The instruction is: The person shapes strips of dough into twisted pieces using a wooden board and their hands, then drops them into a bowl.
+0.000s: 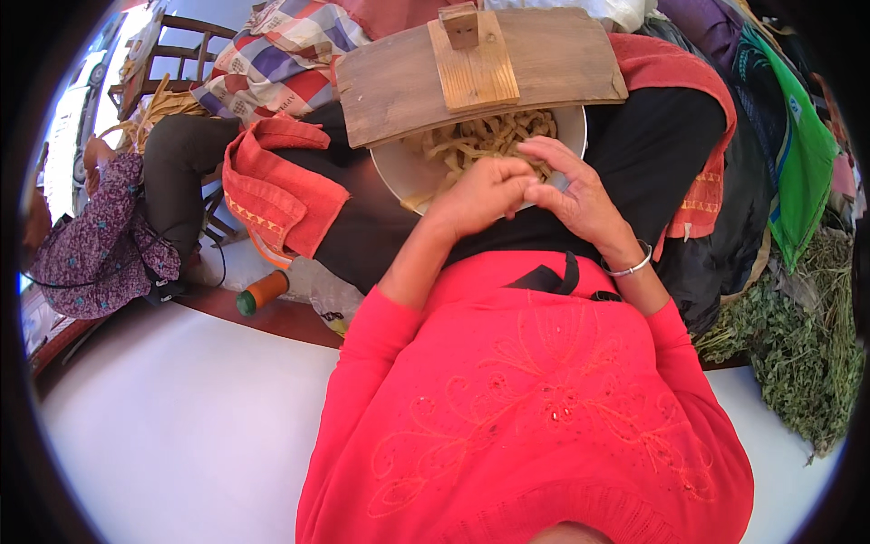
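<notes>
A wide white bowl (pixel 390 172) rests in my lap with a heap of pale tan, dried-looking strips (pixel 471 140) in it. Across its far part lies a brown wooden board (pixel 390 86) with a wooden block (pixel 459 27) fixed on a lighter crosspiece. My left hand (pixel 489 190) is over the bowl's near rim, its fingers curled closed; whatever is between them is hidden. Against it comes my right hand (pixel 580 195), a bangle on its wrist, the thumb apart from the stretched, slightly bent fingers.
Red towels (pixel 281 186) drape over my legs. An orange cylinder with a green end (pixel 263 293) lies at the left, near a person in a patterned purple garment (pixel 100 240). Dried green herbs (pixel 807 354) and a green bag (pixel 802 163) are at the right; a wooden chair (pixel 181 50) stands far left.
</notes>
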A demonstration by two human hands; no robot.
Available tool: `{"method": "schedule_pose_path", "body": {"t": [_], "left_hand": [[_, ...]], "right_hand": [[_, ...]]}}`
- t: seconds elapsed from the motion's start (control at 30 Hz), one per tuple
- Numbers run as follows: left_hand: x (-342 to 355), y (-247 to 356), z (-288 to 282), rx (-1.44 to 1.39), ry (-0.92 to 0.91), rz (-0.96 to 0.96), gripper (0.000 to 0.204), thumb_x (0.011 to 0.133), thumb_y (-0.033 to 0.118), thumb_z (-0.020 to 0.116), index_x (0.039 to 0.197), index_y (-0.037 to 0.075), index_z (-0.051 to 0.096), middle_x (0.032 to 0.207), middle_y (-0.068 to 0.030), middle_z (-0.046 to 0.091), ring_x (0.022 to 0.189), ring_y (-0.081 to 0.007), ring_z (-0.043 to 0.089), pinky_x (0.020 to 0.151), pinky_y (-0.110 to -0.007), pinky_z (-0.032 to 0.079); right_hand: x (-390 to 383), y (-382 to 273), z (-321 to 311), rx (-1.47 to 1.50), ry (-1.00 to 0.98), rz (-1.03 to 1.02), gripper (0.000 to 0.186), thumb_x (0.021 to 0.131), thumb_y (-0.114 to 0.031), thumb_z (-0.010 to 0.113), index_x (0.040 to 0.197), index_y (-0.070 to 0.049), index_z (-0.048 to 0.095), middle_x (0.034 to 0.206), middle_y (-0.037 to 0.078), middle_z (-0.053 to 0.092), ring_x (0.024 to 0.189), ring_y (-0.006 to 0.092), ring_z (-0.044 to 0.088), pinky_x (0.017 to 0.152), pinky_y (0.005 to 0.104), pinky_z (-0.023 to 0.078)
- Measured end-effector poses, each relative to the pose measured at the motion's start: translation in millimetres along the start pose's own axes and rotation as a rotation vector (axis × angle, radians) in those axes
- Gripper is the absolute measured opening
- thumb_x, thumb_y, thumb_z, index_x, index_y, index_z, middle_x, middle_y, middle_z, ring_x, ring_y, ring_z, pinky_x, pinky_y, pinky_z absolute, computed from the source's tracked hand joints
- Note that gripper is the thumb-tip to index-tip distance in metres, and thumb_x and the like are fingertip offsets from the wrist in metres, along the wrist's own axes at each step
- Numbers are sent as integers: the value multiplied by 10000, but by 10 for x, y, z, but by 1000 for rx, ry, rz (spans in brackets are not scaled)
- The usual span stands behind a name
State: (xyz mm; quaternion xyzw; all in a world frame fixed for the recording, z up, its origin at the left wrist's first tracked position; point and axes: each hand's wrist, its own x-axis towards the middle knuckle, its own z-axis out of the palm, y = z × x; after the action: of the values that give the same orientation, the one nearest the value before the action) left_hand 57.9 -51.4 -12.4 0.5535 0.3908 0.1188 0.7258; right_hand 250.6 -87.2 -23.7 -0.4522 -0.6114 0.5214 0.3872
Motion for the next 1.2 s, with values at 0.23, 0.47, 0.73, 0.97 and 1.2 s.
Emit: {"method": "schedule_pose_path", "body": {"t": [0.23,0.47,0.73,0.97,1.2], "left_hand": [[-880,855,441,-376,198,562,186,922,-8,442,1037,6,588,953,-62,559,795,-98,529,703,-238,439],[-766,645,332,-668,417,782,148,967,44,481,1078,30,579,1020,-95,541,845,-196,570,738,-358,505],[-992,175,-73,-143,980,515,196,967,21,458,1095,-43,593,896,-71,590,786,-163,608,705,-313,508],[-895,322,-58,1193,1026,95,317,859,108,625,1174,71,622,1013,-134,609,879,-296,604,798,-367,474],[-455,497,288,105,179,185,318,916,209,573,1167,14,574,805,-129,627,751,-271,606,682,-374,463]], "right_hand": [[-141,-795,43,118,-34,-47,815,656,-234,842,1349,-33,464,1279,115,547,1228,235,488,1033,344,372],[-88,-881,203,161,-570,241,247,848,-138,685,1030,9,607,941,93,649,885,123,582,755,292,465],[-270,-752,-61,-709,-177,-195,195,841,-188,669,765,-66,538,633,119,539,571,313,544,534,383,418],[-211,-769,-142,-885,-70,-210,244,835,-244,683,731,-88,527,586,84,527,519,296,520,513,366,409],[116,-825,-85,-502,224,-183,179,931,-187,598,833,-37,607,616,110,531,529,226,540,502,303,419]]}}
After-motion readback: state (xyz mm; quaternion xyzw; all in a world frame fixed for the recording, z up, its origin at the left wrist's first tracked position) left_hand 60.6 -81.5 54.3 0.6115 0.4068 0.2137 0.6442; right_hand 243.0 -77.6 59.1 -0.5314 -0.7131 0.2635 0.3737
